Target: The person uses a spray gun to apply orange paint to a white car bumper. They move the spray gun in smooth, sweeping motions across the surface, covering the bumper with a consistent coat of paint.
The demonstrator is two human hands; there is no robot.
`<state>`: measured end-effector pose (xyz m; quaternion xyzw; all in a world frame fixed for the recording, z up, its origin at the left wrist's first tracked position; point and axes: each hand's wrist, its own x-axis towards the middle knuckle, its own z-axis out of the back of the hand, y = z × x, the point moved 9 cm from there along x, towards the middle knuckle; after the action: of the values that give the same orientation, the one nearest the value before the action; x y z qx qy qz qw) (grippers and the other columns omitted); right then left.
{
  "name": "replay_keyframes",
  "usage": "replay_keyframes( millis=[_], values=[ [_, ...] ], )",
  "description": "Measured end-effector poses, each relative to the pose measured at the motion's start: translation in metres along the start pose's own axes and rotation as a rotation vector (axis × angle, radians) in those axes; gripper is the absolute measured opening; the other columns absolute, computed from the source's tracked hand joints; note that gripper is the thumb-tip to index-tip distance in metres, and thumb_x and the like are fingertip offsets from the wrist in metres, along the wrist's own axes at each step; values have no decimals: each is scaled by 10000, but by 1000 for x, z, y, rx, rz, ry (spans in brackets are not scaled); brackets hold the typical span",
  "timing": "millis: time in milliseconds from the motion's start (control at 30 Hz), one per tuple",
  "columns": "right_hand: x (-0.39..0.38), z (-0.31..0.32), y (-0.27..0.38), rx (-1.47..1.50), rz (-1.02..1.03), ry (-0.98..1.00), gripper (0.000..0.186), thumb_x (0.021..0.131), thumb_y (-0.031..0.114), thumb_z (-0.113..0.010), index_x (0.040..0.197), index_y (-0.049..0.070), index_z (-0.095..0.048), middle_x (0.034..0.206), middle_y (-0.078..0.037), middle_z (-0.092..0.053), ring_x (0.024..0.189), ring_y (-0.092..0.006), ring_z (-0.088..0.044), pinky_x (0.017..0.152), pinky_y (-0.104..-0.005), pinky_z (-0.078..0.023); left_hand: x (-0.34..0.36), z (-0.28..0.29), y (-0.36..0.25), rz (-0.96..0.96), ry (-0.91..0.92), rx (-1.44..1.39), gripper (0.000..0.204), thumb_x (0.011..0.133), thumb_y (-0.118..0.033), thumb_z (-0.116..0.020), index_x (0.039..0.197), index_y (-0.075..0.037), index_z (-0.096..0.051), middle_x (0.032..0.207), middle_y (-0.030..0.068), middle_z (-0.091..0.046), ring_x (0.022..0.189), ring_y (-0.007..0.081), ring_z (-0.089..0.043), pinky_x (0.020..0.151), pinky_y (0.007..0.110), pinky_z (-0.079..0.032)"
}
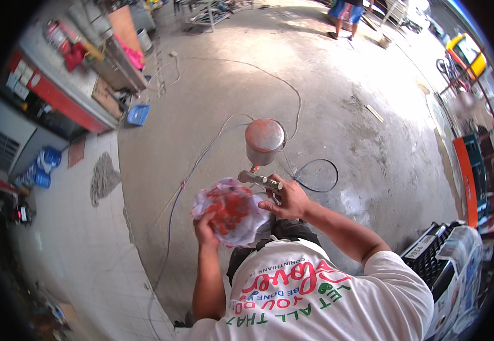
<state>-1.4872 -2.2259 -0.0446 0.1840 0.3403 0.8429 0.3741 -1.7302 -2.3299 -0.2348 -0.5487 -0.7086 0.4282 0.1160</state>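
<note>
My right hand (288,199) grips a metal spray gun (261,182) by its body, with a silver cup (264,139) marked with red-orange paint standing on top of it. My left hand (204,227) is closed on a crumpled white rag or paper (235,224), stained red-orange across its middle, held beside and slightly below the gun. The rag is close to my right hand's fingers; I cannot tell whether they touch it. Part of the gun's handle is hidden behind my right hand.
Hoses and cords (292,91) loop over the concrete floor (355,153). At left are a tiled strip (71,233), a grey mop head (106,176) and a blue dustpan (138,115). A person (346,17) stands at the back. A rack (467,176) and wrapped black part (429,250) line the right.
</note>
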Motion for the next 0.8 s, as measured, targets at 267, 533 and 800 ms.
replay_keyframes(
  millis=[267, 533, 800],
  values=[
    [44, 140, -97, -37, -41, -170, 293, 1025, 312, -644, 1181, 86, -541, 831, -198, -691, 765, -437, -685, 662, -551, -522, 93, -253, -105, -139, 22, -108, 525, 913, -211, -654, 1388, 5, -599, 1379, 140, -657, 1292, 308, -621, 1125, 457, -469],
    [108, 252, -169, 76, 85, -14, 239, 966, 262, -724, 1122, 109, -625, 753, -168, -674, 726, -419, -676, 626, -522, -511, 285, -414, 22, 501, 595, -39, 577, 1068, -477, -466, 1352, 7, -595, 1203, 211, -728, 1031, 334, -725, 874, 449, -605],
    [220, 378, -255, 134, 164, -312, 230, 918, 98, -763, 1121, 53, -665, 734, -100, -677, 624, -336, -669, 587, -408, -525, 415, -553, 159, 667, 904, -353, 625, 1040, -406, -507, 1424, 85, -481, 1240, 293, -671, 848, 406, -755, 615, 449, -648]
  ],
)
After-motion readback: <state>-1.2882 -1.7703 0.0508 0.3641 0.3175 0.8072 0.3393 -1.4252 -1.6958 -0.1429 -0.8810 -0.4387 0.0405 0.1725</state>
